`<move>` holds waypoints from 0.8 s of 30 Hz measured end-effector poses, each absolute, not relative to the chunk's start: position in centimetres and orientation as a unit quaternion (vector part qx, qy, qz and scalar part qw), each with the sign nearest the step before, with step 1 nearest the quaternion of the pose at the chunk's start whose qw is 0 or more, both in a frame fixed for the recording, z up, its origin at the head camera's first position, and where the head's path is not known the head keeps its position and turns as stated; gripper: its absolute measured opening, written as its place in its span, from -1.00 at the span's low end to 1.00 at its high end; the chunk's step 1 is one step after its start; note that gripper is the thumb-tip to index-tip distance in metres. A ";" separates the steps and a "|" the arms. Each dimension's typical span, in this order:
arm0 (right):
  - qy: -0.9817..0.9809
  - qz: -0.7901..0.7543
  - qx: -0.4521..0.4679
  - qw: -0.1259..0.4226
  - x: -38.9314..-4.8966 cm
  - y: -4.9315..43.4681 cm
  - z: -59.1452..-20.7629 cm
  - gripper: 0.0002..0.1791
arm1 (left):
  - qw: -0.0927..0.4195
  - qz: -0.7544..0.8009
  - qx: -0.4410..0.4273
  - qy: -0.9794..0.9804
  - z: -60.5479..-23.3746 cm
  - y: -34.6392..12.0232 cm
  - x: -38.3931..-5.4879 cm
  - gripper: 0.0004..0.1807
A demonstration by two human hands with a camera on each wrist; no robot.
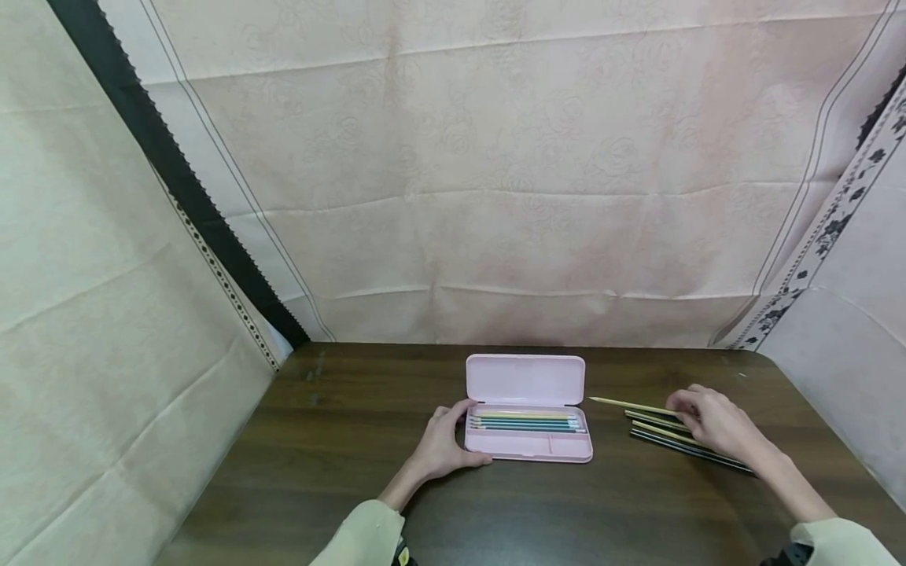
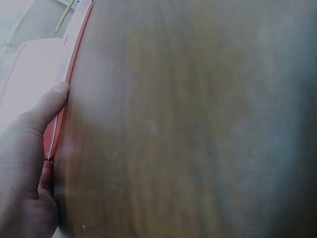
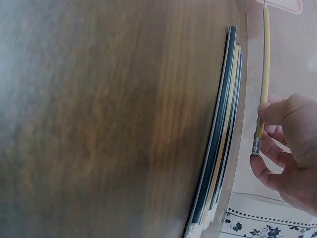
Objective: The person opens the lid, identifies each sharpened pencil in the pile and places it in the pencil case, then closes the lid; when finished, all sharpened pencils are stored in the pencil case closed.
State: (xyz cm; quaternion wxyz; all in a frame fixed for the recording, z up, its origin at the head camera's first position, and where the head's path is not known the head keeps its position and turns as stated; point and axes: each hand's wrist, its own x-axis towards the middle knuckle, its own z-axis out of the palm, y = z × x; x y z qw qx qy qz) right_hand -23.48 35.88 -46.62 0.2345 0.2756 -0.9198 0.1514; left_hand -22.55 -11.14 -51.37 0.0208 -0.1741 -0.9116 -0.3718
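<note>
A pink pencil case (image 1: 572, 449) lies on the table with its lid (image 1: 525, 379) raised at the back. Several yellow and blue-green pencils (image 1: 525, 424) lie side by side in its long rear compartment; the smaller front compartments hold none. My left hand (image 1: 440, 446) grips the case's left end, thumb at the front edge and a finger near the hinge corner. To the right of the case, my right hand (image 1: 715, 418) pinches a yellow pencil (image 3: 266, 59) near its eraser end, the tip pointing toward the case. Under that hand lie several dark and yellow pencils (image 1: 654, 437), partly hidden by it.
The brown wooden table (image 1: 340, 464) runs back to a pale patterned cloth (image 1: 524, 157) hung behind it. More cloth hangs along the left side (image 1: 92, 314) and the right side (image 1: 849, 346).
</note>
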 end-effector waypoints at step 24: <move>-0.921 0.175 0.288 0.197 -23.1 31.9 -46.3 -0.67 | 0.034 -0.376 -0.194 -0.906 -51.4 -11.1 -22.7 0.01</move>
